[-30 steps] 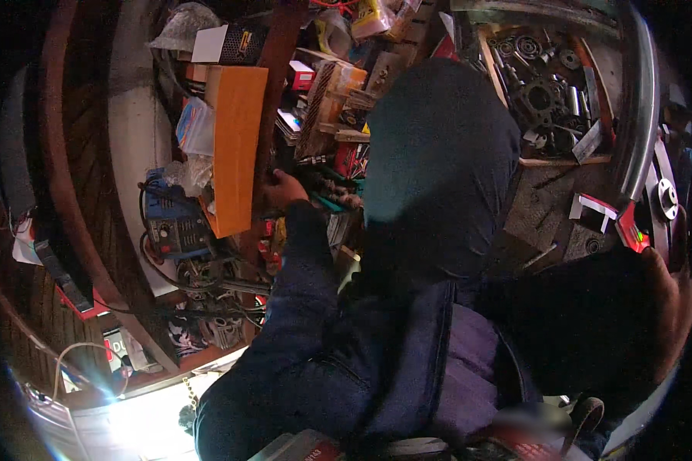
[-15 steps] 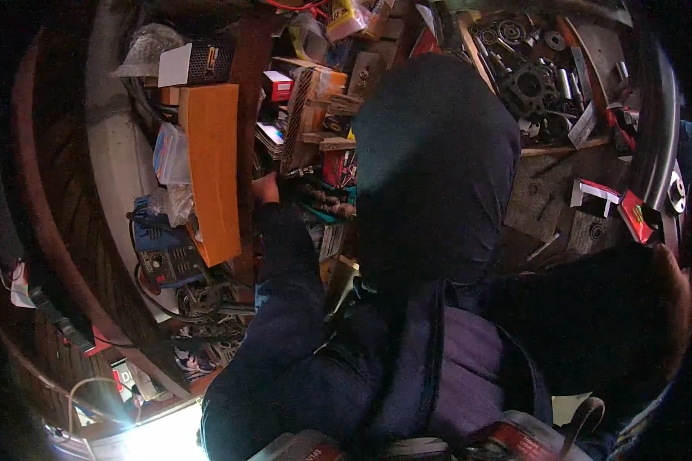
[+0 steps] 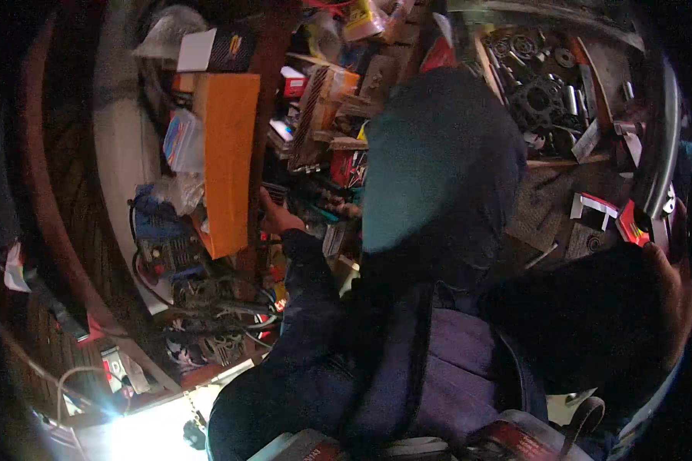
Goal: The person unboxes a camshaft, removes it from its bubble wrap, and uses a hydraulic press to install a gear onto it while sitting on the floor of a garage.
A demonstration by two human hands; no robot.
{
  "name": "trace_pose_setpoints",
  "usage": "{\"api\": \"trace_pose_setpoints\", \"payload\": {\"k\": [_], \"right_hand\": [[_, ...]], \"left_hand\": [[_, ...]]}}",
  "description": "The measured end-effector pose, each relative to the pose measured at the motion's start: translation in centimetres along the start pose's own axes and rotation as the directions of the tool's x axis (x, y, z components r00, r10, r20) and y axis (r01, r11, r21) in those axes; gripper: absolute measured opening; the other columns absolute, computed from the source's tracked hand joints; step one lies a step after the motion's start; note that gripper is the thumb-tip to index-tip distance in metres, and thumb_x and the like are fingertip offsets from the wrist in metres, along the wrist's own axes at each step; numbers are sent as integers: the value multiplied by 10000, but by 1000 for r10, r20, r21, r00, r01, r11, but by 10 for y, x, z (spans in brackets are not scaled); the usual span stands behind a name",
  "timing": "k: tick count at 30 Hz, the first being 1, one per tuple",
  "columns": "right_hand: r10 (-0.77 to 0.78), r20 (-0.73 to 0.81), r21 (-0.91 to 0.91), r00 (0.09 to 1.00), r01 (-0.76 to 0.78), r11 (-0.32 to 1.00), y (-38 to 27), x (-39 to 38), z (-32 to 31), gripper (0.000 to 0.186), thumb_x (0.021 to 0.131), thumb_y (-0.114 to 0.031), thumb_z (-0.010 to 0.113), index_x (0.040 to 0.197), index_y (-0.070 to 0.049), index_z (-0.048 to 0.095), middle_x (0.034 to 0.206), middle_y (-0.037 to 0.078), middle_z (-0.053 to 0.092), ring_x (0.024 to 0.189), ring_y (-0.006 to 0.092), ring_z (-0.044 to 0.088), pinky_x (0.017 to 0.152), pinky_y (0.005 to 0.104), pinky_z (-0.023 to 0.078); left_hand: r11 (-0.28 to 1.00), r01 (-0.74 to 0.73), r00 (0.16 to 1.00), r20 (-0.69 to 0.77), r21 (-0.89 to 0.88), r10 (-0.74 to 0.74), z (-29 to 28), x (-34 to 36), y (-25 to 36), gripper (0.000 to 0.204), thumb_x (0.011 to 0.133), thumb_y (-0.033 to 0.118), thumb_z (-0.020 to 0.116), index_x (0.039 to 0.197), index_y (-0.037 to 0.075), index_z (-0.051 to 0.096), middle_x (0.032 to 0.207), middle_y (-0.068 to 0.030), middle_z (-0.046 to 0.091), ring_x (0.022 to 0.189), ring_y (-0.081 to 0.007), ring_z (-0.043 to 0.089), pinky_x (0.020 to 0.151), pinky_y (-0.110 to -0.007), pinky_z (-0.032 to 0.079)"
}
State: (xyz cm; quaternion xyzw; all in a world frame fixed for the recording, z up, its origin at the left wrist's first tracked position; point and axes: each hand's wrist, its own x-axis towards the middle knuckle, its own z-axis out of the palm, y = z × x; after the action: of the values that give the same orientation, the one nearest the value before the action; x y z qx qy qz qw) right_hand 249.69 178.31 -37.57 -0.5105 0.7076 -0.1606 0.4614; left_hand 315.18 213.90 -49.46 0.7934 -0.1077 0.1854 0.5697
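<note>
My left hand (image 3: pixel 282 220) reaches out beside a tall orange panel (image 3: pixel 232 165), near a small grey ribbed object. Its fingers point forward and look partly spread, with nothing visible in them. My right hand (image 3: pixel 673 286) is at the far right, just below a red and white torn carton (image 3: pixel 633 223) and a shiny metal tube (image 3: pixel 663 146). Only its thumb side shows; shadow hides the fingers. A large, dark, rounded cloth shape (image 3: pixel 438 154) fills the middle and covers whatever lies behind it.
A wooden tray (image 3: pixel 569 159) of metal engine parts stands at the far right. A blue machine (image 3: pixel 158 223) with cables sits left of the orange panel. Small boxes and wood pieces (image 3: pixel 327 100) crowd the area ahead. A bright light (image 3: pixel 142 434) glares at the lower left.
My left hand has drawn back toward me along the orange panel. The surroundings have shifted slightly right in view, and a brighter light patch falls on the dark cloth. My right hand has barely moved.
</note>
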Motion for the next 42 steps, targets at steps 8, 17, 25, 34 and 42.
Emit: {"api": "trace_pose_setpoints", "payload": {"k": [8, 17, 25, 34, 42], "right_hand": [[-265, 214, -79, 940, 287, 955, -44, 4, 9, 484, 742, -366, 783, 1074, -38, 656, 932, 165, 688, 821, 284, 662, 734, 377, 478], [-341, 250, -91, 906, 372, 924, -40, 9, 14, 548, 757, -343, 771, 1153, -6, 599, 1025, 181, 660, 920, 282, 636, 818, 375, 455], [-335, 219, -106, 917, 363, 926, -34, -5, 0, 607, 770, -322, 759, 1223, 21, 549, 1108, 195, 635, 1007, 281, 612, 893, 373, 435], [-350, 235, -105, 907, 381, 919, -30, -7, -1, 676, 784, -299, 747, 1302, 53, 492, 1202, 211, 606, 1106, 279, 586, 977, 371, 413], [-378, 249, -108, 892, 414, 904, -36, -16, -10, 739, 797, -278, 736, 1372, 80, 442, 1285, 225, 581, 1193, 277, 563, 1052, 369, 393]], "left_hand": [[844, 387, 922, 160, -371, -352, -37, -47, 75, 742, 864, 355, 706, 1470, 132, 342, 1539, -172, 231, 1414, -371, 226, 1046, -678, 374], [147, 647, 683, 483, -748, -547, -49, -99, 107, 709, 900, 438, 631, 1482, 177, 323, 1520, -132, 287, 1388, -389, 278, 1104, -690, 289], [534, 845, 417, 641, -13, -645, -105, -109, 82, 737, 897, 396, 661, 1444, 23, 340, 1356, -157, 508, 1216, -340, 522, 1032, -494, 462], [893, -229, 733, 672, 386, -102, -14, -152, 184, 990, 610, 375, 891, 1349, -15, 358, 1352, -189, 392, 1231, -323, 445, 1030, -472, 424], [883, -462, 655, 702, 81, 278, 70, -163, 179, 865, 615, 358, 905, 1218, 2, 399, 1372, -230, 296, 1261, -408, 363, 1010, -483, 426]]}}
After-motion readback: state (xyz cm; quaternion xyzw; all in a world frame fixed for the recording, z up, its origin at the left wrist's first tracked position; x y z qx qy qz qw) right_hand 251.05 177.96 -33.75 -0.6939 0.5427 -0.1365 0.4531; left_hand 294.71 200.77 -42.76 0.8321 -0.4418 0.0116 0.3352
